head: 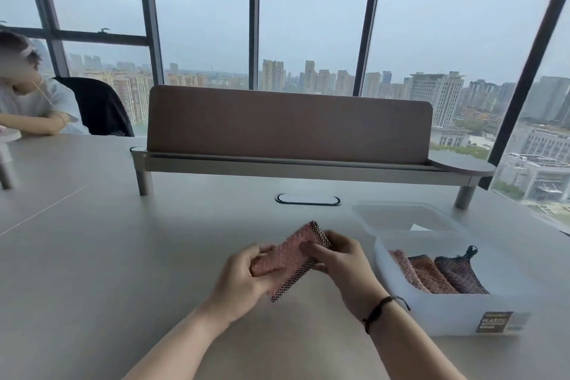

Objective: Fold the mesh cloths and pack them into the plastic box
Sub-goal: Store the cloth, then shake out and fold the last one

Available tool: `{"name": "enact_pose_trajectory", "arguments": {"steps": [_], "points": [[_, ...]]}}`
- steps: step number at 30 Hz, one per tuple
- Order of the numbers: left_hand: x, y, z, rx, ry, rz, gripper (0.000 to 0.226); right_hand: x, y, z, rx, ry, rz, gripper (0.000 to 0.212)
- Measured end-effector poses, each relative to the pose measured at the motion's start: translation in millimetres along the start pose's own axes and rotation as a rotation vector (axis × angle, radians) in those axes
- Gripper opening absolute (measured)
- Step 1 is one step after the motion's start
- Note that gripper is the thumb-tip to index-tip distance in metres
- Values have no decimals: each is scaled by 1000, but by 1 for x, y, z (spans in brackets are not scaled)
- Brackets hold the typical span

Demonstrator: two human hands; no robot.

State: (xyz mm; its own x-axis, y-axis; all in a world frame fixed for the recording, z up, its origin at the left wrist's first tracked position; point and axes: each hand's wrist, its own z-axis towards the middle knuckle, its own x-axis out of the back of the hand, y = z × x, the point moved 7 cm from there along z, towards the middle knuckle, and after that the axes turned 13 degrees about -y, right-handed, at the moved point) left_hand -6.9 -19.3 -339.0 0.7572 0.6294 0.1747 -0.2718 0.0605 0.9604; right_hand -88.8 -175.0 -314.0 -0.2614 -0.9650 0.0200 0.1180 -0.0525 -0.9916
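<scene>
Right now both hands hold one folded pink mesh cloth (288, 259) just above the counter (123, 256), to the left of the plastic box (447, 308). The left hand (246, 271) grips the cloth's lower end, fingers curled round it, while the right hand (339, 259) pinches the upper end, thumb on top and fingers behind. A darker checked layer shows along the cloth's edge and lower corner. Inside the box three folded cloths (438, 274) already stand side by side on edge, one with a dark hanging loop sticking up; free space appears to remain to their right. The box's lid (404, 216) lies on the counter just behind it. Judging by its look, the cloth is light, soft and limp, with an open weave that gives grip but lets the fold spring apart. It is probably best held across the folded layers, squeezing them together, then slid in on edge beside the others.
</scene>
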Motion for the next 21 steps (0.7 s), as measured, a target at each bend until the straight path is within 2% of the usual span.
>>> {"name": "enact_pose_trajectory", "arguments": {"steps": [5,8,11,13,16,18,21], "points": [[-28,42,9,48,-120,-318,55,1,-37,-3,-59,12,175,34],[-47,65,19,57,-61,-319,58,25,-51,-10,-113,65,134,52],[-74,83,32,31,4,-269,50,54,-61,-25,-136,44,55,60],[-102,90,44,32,-30,-239,43,76,-68,-37,-123,38,2,57],[-150,95,61,72,-162,-197,30,120,-77,-53,-114,79,-65,39],[-173,95,74,67,-213,-57,24,156,-79,-61,-151,98,-130,27],[-185,89,90,52,-179,273,24,213,-68,-71,-313,131,-291,25]]}}
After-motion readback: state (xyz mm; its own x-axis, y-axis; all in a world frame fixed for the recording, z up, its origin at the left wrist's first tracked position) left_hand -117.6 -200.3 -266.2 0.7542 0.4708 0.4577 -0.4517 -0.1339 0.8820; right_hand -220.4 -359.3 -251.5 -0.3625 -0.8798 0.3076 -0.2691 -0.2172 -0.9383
